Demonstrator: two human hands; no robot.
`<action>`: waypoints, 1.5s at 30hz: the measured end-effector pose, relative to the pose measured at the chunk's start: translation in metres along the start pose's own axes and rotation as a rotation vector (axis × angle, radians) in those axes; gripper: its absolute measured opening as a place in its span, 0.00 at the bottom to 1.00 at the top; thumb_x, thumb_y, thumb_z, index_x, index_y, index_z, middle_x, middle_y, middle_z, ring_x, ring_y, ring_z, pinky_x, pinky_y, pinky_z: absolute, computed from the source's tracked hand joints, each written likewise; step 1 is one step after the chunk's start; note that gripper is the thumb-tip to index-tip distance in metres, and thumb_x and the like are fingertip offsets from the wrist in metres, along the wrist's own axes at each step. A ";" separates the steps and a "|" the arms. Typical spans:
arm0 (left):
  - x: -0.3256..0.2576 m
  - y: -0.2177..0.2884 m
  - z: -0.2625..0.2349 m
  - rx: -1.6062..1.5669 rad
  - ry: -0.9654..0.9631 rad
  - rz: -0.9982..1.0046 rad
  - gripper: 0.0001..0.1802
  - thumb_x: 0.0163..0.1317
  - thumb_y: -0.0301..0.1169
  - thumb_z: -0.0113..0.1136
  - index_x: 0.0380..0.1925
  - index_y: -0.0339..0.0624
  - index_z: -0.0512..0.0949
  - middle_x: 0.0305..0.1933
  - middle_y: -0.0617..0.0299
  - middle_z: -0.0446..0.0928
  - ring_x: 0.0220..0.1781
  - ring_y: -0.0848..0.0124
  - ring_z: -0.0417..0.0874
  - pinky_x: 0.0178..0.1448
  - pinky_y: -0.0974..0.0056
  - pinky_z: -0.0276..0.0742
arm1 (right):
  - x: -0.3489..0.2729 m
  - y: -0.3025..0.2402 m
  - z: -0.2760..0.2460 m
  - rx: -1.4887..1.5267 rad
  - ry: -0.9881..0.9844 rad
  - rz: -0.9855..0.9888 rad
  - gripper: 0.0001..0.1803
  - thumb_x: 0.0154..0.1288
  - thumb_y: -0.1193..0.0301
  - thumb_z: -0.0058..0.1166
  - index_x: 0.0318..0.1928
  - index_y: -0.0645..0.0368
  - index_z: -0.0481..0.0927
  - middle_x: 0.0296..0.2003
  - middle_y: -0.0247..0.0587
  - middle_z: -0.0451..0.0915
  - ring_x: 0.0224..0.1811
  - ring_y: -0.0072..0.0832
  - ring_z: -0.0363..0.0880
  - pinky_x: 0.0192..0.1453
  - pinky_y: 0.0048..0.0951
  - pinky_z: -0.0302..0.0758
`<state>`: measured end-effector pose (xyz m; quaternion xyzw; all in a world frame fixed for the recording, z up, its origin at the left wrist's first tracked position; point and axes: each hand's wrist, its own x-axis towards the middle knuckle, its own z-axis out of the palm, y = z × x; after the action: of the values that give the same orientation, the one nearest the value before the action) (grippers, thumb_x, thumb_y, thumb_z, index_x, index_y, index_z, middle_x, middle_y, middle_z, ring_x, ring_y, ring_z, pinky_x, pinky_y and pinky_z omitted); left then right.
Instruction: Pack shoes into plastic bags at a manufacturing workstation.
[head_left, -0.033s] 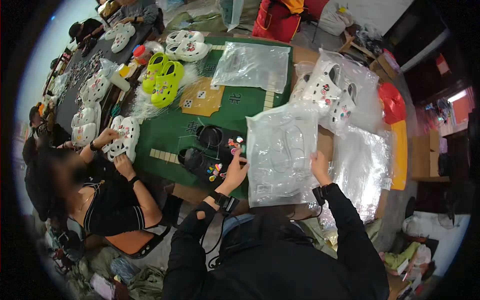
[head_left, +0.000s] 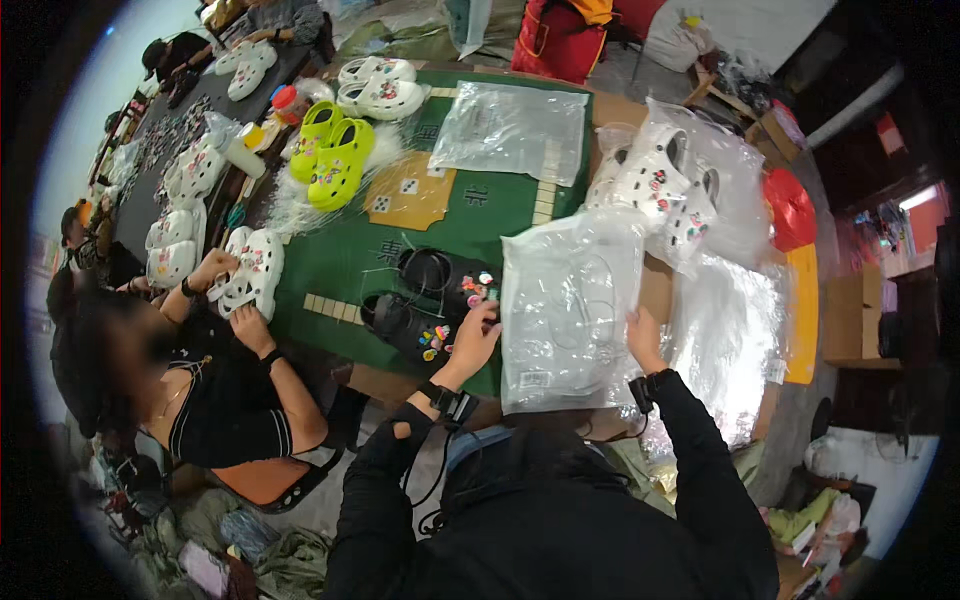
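Observation:
A pair of black clogs point(head_left: 405, 325) with colourful charms lies on the green table mat, toes toward my left hand point(head_left: 475, 345). That hand is beside the toes, fingers bent and apart, close to the left edge of a clear plastic bag point(head_left: 570, 320). Whether its fingertips touch a clog or the bag is hard to see. My right hand point(head_left: 646, 343) pinches the bag's right edge. The bag lies before me, flat and wrinkled, with a shoe-shaped outline showing on it.
Lime clogs point(head_left: 335, 165) and white clogs point(head_left: 382, 92) stand farther back. Bagged white clogs point(head_left: 655, 180) sit at right, above a stack of shiny clear bags point(head_left: 725, 350). Another clear bag point(head_left: 510, 130) lies at the far side. On my left, a co-worker handles a white clog point(head_left: 255, 270).
The view has shifted slightly. My left fingers have bent more beside the clog toes. My right hand stays at the bag's edge.

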<state>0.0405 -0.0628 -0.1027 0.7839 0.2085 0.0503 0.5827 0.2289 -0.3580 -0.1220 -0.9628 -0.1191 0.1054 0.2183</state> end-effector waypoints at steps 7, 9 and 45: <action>0.007 0.037 -0.073 0.794 0.564 0.246 0.23 0.48 0.35 0.62 0.47 0.44 0.72 0.47 0.50 0.67 0.51 0.51 0.67 0.54 0.51 0.62 | -0.011 0.016 0.021 -0.033 0.037 0.034 0.14 0.59 0.66 0.52 0.36 0.68 0.74 0.29 0.60 0.76 0.34 0.51 0.75 0.37 0.39 0.70; 0.008 0.033 -0.090 0.917 0.614 0.178 0.26 0.48 0.40 0.63 0.49 0.46 0.72 0.47 0.48 0.67 0.50 0.51 0.67 0.53 0.51 0.62 | -0.006 0.002 0.009 0.016 0.025 -0.034 0.13 0.60 0.66 0.50 0.38 0.65 0.75 0.31 0.58 0.77 0.34 0.50 0.76 0.36 0.38 0.70; 0.007 -0.005 -0.139 0.605 0.386 0.075 0.22 0.53 0.42 0.60 0.45 0.44 0.74 0.42 0.48 0.71 0.40 0.53 0.73 0.43 0.55 0.70 | 0.215 -0.314 0.029 1.710 0.054 -0.215 0.21 0.65 0.69 0.41 0.58 0.54 0.59 0.53 0.35 0.66 0.55 0.27 0.64 0.58 0.35 0.59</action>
<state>0.0003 0.0650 -0.0650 0.9040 0.2913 0.1548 0.2718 0.3678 -0.0123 -0.0401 -0.4536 -0.0841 0.1147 0.8798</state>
